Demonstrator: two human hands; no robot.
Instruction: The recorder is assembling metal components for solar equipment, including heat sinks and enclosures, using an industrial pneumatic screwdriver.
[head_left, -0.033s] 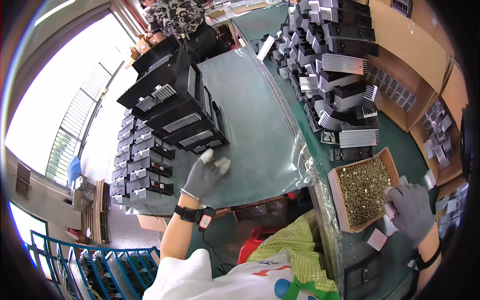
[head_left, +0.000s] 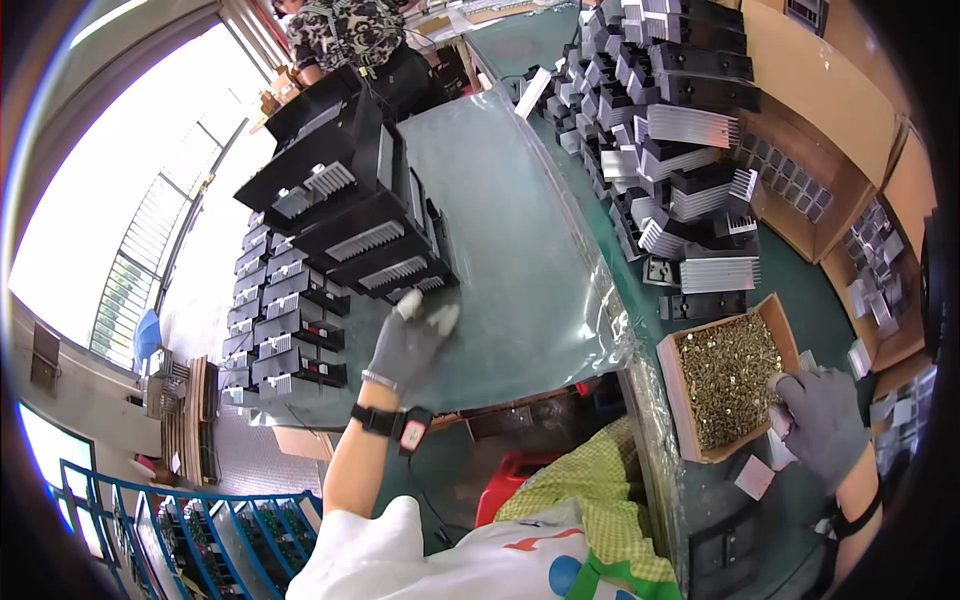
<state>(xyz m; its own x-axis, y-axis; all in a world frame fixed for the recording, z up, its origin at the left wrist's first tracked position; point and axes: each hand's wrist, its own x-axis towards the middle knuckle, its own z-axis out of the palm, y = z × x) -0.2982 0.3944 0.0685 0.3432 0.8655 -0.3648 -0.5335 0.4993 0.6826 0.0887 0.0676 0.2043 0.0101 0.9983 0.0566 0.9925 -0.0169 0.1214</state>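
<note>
My left hand point(head_left: 405, 340), in a grey glove with pale fingertips, is over the plastic-covered table point(head_left: 510, 250). Its fingers are apart, and nothing shows between them. Just beyond the fingertips stands a stack of black housings with silver fins point(head_left: 365, 240). My right hand point(head_left: 825, 425), also in a grey glove, is at the right rim of a cardboard box point(head_left: 678, 405). Its fingers are curled and drawn together there; what they pinch, if anything, is hidden. Small brass-coloured screws point(head_left: 730, 375) fill the box.
More black housings point(head_left: 290, 310) stand in rows at the left. Finned heat sinks point(head_left: 690, 125) are piled at the far right, beside open cartons point(head_left: 820, 90). A person point(head_left: 345, 35) in a patterned top is beyond the table. A blue rack point(head_left: 210, 540) holds boards at lower left.
My left hand has shifted very slightly, with its fingertips a little lower and its wrist tilted. My right hand stays at the box rim.
</note>
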